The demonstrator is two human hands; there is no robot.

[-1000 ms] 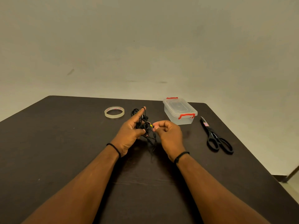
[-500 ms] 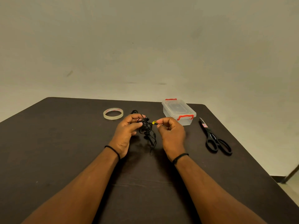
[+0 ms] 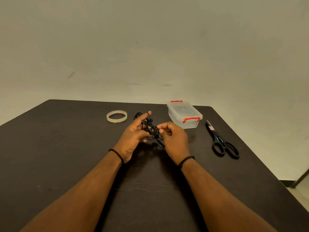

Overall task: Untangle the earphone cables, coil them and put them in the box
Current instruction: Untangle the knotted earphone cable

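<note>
I've got the cable tangle (image 3: 151,129) lifted just left of the box (image 3: 184,116) — left hand (image 3: 133,136) props it, forefinger straight through a loop, giving the right hand (image 3: 173,138) a strand to pinch, I'd say. Box lid clipped on; inside looks empty.

No text can be read

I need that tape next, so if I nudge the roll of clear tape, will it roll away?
Probably not: the roll of clear tape lies flat on the table, so it would likely slide. It looks thin and nearly used up, so probably light and easily pushed.
</note>
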